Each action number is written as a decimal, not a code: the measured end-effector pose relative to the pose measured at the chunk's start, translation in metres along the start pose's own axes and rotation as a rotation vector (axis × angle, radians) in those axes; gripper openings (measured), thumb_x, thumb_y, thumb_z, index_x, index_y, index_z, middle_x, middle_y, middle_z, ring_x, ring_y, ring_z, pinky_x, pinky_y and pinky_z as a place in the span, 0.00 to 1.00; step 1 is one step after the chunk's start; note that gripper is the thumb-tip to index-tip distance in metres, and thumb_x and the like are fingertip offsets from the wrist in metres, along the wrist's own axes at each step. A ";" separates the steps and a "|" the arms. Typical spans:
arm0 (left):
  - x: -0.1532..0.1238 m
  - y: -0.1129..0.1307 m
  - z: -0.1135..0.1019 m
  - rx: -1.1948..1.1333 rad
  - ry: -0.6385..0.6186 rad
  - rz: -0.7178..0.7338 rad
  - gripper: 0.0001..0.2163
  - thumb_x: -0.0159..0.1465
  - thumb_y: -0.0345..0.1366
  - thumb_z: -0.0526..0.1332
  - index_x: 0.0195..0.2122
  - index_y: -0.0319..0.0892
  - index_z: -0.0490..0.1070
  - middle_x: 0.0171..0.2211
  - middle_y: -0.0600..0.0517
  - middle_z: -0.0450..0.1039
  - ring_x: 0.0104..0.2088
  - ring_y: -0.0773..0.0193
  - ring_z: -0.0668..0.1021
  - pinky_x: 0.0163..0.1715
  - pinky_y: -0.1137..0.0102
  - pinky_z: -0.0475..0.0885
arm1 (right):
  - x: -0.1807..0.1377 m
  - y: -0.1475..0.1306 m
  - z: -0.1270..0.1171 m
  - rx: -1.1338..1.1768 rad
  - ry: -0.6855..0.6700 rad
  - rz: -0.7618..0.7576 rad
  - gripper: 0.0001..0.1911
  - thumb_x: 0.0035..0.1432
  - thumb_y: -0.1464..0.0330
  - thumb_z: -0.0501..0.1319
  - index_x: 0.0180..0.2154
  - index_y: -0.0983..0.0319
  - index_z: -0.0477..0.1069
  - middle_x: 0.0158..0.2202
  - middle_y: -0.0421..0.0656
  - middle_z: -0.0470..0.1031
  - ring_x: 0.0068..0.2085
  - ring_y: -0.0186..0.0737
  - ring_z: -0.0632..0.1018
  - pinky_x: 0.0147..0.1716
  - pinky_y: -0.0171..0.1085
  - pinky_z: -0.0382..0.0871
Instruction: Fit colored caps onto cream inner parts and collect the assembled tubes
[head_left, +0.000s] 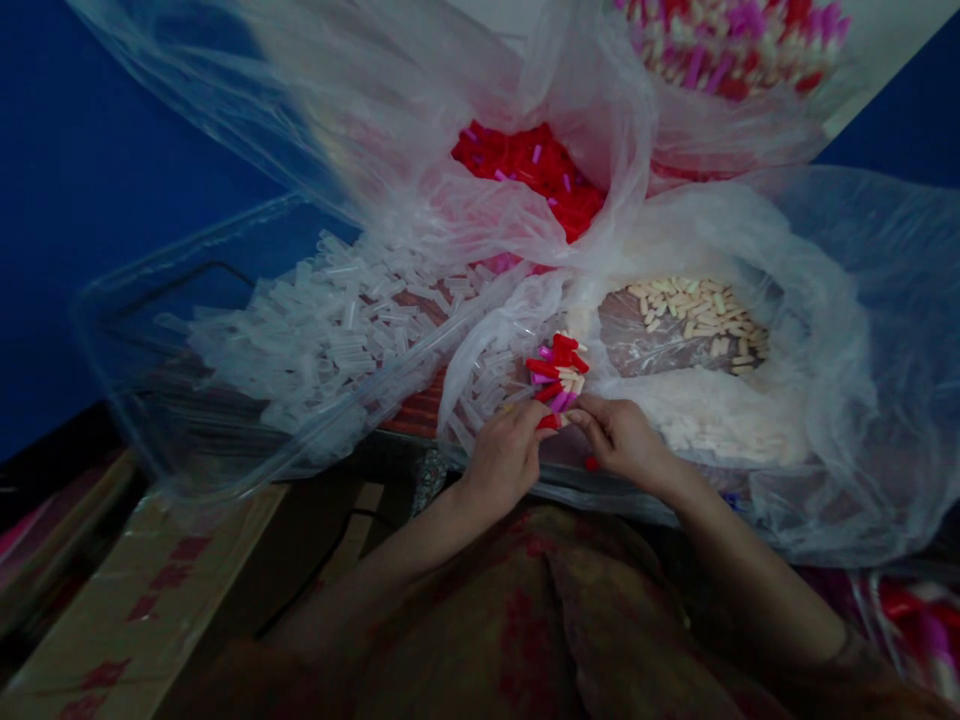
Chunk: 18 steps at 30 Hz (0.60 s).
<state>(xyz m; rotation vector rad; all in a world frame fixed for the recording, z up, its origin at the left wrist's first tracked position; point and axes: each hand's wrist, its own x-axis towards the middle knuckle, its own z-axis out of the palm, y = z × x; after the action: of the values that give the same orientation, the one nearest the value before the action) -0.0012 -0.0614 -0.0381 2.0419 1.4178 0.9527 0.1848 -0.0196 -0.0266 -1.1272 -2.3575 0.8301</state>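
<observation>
My left hand (504, 452) is closed on a small red cylindrical piece (550, 422). The fingertips of my right hand (621, 438) meet it from the other side, pinching a small cream peg (568, 418) at the red piece's end. Whether the two pieces are joined is too small to tell. Just beyond my fingers lies a little pile of red, magenta and cream pieces (559, 368). Loose cream pegs (694, 310) rest on clear plastic to the right of it. Short translucent tubes (352, 320) are heaped to the left.
An open plastic bag (420, 190) at the back holds many red pieces (536, 175). Another bag (810, 260) surrounds the cream pegs. A bundle of mixed red, magenta and cream pieces (739, 45) stands at top right. A taped cardboard box (142, 600) is at lower left.
</observation>
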 end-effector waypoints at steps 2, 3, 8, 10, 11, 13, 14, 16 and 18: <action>0.004 0.001 0.003 -0.129 -0.040 -0.103 0.04 0.64 0.28 0.56 0.37 0.39 0.69 0.33 0.49 0.74 0.35 0.61 0.75 0.36 0.69 0.68 | -0.007 -0.001 -0.003 0.002 0.016 -0.009 0.09 0.67 0.69 0.51 0.40 0.62 0.69 0.33 0.44 0.74 0.33 0.39 0.75 0.33 0.34 0.65; 0.006 0.002 0.004 -0.207 -0.065 -0.156 0.03 0.64 0.30 0.57 0.36 0.39 0.69 0.31 0.51 0.73 0.33 0.62 0.75 0.33 0.70 0.67 | -0.010 -0.001 -0.003 -0.024 0.047 -0.028 0.09 0.66 0.70 0.50 0.43 0.63 0.68 0.36 0.46 0.74 0.36 0.40 0.75 0.35 0.35 0.66; 0.012 0.006 0.014 -0.303 -0.133 -0.183 0.04 0.64 0.32 0.57 0.31 0.40 0.68 0.27 0.52 0.71 0.29 0.64 0.73 0.30 0.71 0.66 | -0.024 0.001 0.002 -0.174 0.168 -0.071 0.12 0.64 0.74 0.49 0.46 0.64 0.68 0.38 0.49 0.71 0.38 0.43 0.72 0.36 0.38 0.67; 0.009 0.007 0.018 -0.130 -0.101 -0.091 0.04 0.64 0.29 0.56 0.34 0.40 0.69 0.31 0.50 0.73 0.33 0.61 0.75 0.35 0.68 0.68 | -0.027 0.003 0.004 -0.104 0.156 -0.047 0.11 0.65 0.72 0.49 0.43 0.64 0.69 0.34 0.47 0.72 0.35 0.41 0.73 0.34 0.37 0.66; 0.007 0.006 0.021 -0.034 -0.092 -0.032 0.05 0.64 0.27 0.54 0.36 0.40 0.69 0.33 0.48 0.74 0.36 0.59 0.75 0.37 0.67 0.68 | -0.028 0.005 0.004 -0.053 0.136 -0.016 0.10 0.66 0.70 0.49 0.40 0.63 0.69 0.32 0.45 0.72 0.33 0.40 0.73 0.32 0.36 0.66; 0.003 0.005 0.027 0.130 -0.105 0.088 0.09 0.64 0.25 0.51 0.38 0.39 0.70 0.36 0.46 0.74 0.40 0.56 0.75 0.41 0.64 0.69 | -0.031 0.010 0.005 0.054 0.078 0.070 0.14 0.67 0.65 0.48 0.33 0.61 0.68 0.26 0.41 0.72 0.28 0.37 0.73 0.27 0.34 0.64; 0.001 0.004 0.031 0.191 -0.130 0.133 0.11 0.65 0.24 0.49 0.38 0.39 0.70 0.37 0.45 0.74 0.41 0.56 0.74 0.43 0.63 0.69 | -0.032 0.014 0.006 0.102 0.040 0.114 0.17 0.68 0.63 0.47 0.30 0.61 0.67 0.24 0.40 0.71 0.26 0.36 0.72 0.26 0.34 0.62; -0.001 0.002 0.039 0.263 -0.195 0.179 0.11 0.66 0.24 0.48 0.39 0.38 0.70 0.37 0.45 0.73 0.41 0.56 0.74 0.43 0.63 0.69 | -0.036 0.023 0.006 0.140 -0.035 0.174 0.20 0.68 0.60 0.46 0.27 0.60 0.65 0.22 0.40 0.71 0.25 0.36 0.73 0.24 0.33 0.61; 0.000 0.000 0.047 0.301 -0.262 0.173 0.10 0.67 0.25 0.49 0.39 0.39 0.69 0.36 0.46 0.73 0.40 0.57 0.74 0.42 0.64 0.70 | -0.040 0.032 0.006 0.081 -0.079 0.204 0.20 0.68 0.60 0.47 0.27 0.61 0.67 0.22 0.40 0.73 0.25 0.37 0.74 0.25 0.34 0.61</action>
<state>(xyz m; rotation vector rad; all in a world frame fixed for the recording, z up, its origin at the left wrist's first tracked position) 0.0352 -0.0613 -0.0684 2.4381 1.3227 0.5309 0.2228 -0.0376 -0.0559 -1.3389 -2.2746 1.0486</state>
